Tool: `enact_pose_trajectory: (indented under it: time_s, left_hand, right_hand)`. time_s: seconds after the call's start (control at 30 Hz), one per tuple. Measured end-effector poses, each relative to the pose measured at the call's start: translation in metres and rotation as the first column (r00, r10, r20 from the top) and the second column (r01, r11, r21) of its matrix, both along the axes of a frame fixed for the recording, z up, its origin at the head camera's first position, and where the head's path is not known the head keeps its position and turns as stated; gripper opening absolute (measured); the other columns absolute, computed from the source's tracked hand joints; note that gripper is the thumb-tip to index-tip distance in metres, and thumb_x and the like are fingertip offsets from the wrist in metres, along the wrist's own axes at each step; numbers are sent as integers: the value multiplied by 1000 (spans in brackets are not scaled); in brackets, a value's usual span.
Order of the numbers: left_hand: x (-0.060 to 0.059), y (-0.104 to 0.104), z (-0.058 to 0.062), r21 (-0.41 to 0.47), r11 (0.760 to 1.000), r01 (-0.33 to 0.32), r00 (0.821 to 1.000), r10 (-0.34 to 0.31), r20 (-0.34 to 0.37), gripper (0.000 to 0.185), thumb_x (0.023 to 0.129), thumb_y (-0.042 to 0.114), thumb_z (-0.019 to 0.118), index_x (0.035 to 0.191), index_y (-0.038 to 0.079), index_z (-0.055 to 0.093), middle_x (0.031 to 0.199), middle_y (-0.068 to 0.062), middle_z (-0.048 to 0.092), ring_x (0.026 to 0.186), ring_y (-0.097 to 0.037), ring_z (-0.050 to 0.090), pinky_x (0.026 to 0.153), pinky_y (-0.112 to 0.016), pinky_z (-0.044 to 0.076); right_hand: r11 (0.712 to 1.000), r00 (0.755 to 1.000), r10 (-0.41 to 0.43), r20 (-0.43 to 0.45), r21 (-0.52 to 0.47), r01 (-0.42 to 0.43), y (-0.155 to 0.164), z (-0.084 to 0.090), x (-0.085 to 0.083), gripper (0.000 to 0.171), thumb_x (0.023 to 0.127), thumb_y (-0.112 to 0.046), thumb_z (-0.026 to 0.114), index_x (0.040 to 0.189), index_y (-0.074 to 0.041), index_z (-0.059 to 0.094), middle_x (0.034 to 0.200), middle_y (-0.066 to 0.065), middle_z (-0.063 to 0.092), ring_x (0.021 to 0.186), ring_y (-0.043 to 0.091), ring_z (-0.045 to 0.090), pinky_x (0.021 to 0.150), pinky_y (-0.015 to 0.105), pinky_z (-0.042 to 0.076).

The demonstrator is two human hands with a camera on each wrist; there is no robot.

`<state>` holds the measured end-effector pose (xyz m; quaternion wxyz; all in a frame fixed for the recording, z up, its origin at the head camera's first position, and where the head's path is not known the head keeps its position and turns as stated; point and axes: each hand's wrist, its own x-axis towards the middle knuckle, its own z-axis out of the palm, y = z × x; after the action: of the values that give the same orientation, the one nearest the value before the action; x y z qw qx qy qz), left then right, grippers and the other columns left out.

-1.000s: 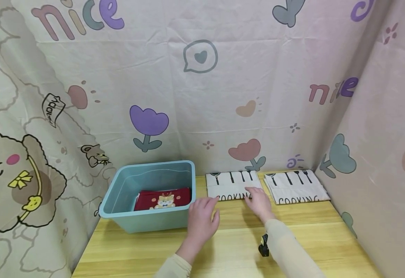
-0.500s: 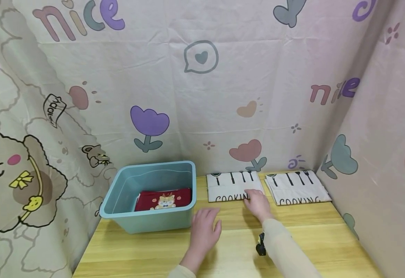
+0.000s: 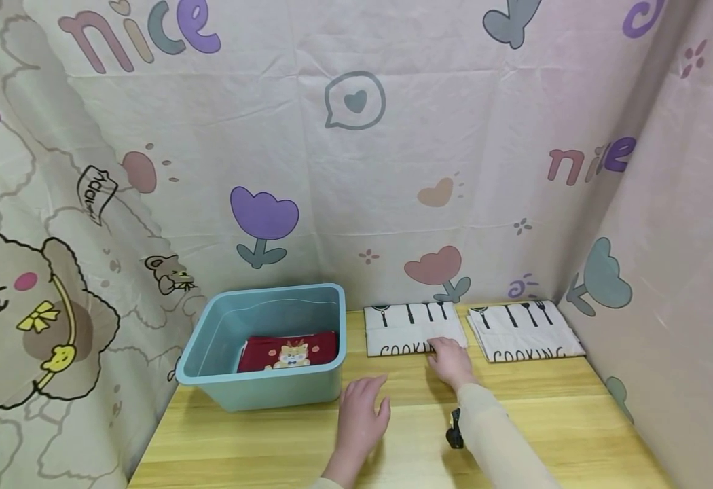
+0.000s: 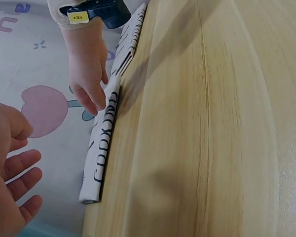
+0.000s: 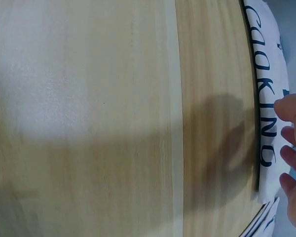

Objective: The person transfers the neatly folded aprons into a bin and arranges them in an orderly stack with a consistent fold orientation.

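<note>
Along the back of a wooden table (image 3: 417, 438), the left white cloth (image 3: 398, 330) lies folded flat beside the right white cloth (image 3: 530, 331) — lettering toward the person, presumably so it reads upright. The right hand (image 3: 450, 362), fingers loosely bent, is at that left cloth's front edge; touch is unclear. The left hand (image 3: 362, 418), relaxed and holding nothing, hangs near a blue bin (image 3: 267, 392) — red cloth (image 3: 260, 352) inside.

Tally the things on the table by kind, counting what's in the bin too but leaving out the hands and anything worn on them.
Folded white cloths printed COOKING: 2
Folded red cloth, visible inside the bin: 1
Blue bin: 1
Total: 4
</note>
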<state>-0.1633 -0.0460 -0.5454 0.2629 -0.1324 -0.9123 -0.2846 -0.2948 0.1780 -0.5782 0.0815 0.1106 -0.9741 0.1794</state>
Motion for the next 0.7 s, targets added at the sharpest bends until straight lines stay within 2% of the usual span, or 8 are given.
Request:
enact_pose_trajectory:
  time_s: [0.3,0.57,0.7]
  left_hand:
    - [-4,1,-5,33,999,-28,988,23,150,37,85,17,74,122,12,68,115,-3,67,110,-25,58,96,-49,43]
    - [-5,2,-6,40,998,-46,979,37,202,37,87,17,73,122,12,68,117,-4,67,111,-27,57,97,-50,42]
    - [-5,1,-9,30,998,-53,976,46,214,36,87,18,73,122,12,68,117,-4,67,111,-27,57,96,-50,43]
  right_hand:
    - [1000,999,14,49,21,-15,-5,-1,1,39,90,-9,67,127,2,61,130,21,59,121,40,53,102,54,41]
    - [1000,988,13,151,10,-14,-13,4,2,42,94,-10,64,133,3,56,138,25,52,128,42,48,108,54,35]
    - [999,989,2,148,36,-7,-15,4,3,39,94,-10,64,131,2,59,134,22,57,124,41,51,106,52,38]
